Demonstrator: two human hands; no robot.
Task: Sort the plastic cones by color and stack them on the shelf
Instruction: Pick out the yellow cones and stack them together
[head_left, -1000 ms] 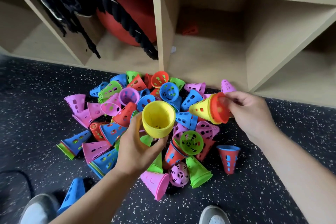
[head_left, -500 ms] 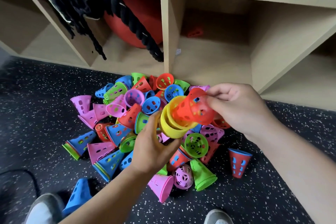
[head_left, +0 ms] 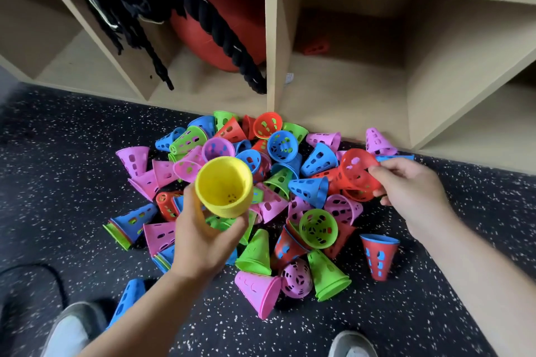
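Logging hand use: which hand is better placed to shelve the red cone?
Right. The right hand grips the red cone just in front of the open cubby; the left hand is full, holding the yellow cones.

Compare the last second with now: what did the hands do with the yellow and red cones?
The right hand carried its yellow cone, with a red one inside, left into the yellow cone in the left hand. It left the yellow one there, so the left hand now grips the yellow cones. It then drew the red cone back to the right, still gripping it. The pile and shelf are unchanged.
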